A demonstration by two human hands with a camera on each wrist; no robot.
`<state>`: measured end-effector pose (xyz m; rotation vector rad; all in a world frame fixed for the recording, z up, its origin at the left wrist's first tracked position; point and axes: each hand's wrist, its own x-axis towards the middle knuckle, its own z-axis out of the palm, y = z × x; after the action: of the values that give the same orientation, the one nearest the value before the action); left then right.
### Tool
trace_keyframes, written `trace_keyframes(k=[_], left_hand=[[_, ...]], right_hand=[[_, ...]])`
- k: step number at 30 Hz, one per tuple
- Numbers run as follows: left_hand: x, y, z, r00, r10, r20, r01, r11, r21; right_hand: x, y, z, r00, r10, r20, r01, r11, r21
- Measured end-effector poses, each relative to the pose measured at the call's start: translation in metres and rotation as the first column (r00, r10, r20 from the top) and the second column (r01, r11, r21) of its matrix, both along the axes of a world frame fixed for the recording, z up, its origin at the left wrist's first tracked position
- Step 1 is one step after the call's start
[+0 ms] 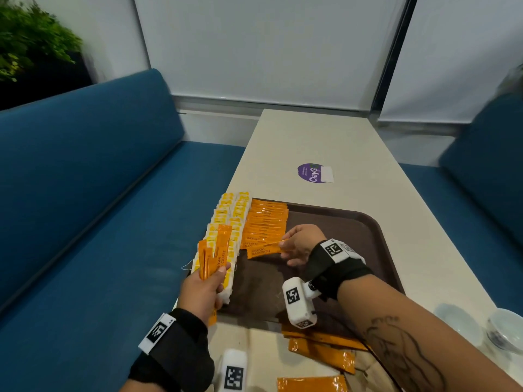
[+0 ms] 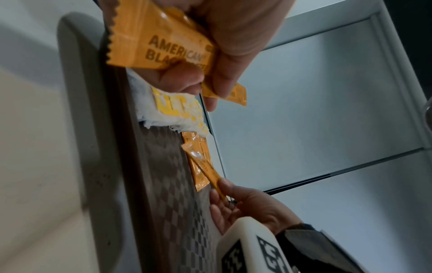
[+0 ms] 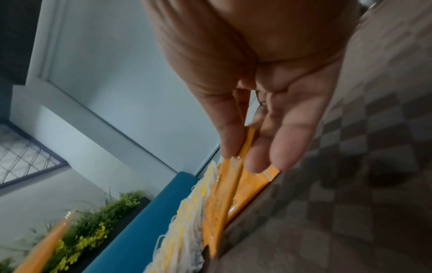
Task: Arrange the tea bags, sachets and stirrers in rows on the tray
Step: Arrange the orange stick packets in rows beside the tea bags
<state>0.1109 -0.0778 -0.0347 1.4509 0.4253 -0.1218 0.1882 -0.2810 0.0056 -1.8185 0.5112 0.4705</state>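
Note:
A brown tray lies on the table. Along its left edge runs a row of white and yellow tea bags, and beside it a row of overlapping orange coffee sachets. My right hand pinches one orange sachet by its end, tilted just above the near end of that row; the pinch shows in the right wrist view. My left hand grips a bunch of orange sachets upright over the tea bags, also seen close up as sachets in the left wrist view.
Loose orange sachets lie on the table in front of the tray. Two small cups stand at the right edge. A purple sticker marks the table beyond the tray. Blue bench seats flank the table.

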Motion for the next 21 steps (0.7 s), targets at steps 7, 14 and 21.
trace_keyframes(k=[7, 14, 21], left_hand=[[-0.004, 0.002, 0.002, 1.000, -0.028, -0.006, 0.028, 1.000, -0.006], [-0.004, 0.002, -0.004, 0.999, -0.054, -0.001, 0.054, 0.998, -0.009], [-0.005, 0.001, 0.001, 0.998, -0.063, 0.017, 0.064, 0.998, -0.026]], right_hand=[[0.021, 0.006, -0.013, 0.991, 0.124, 0.042, -0.113, 0.974, -0.195], [0.030, 0.014, -0.018, 0.985, 0.170, -0.003, -0.163, 0.937, -0.309], [0.034, 0.017, -0.019, 0.980, 0.180, -0.085, -0.199, 0.863, -0.465]])
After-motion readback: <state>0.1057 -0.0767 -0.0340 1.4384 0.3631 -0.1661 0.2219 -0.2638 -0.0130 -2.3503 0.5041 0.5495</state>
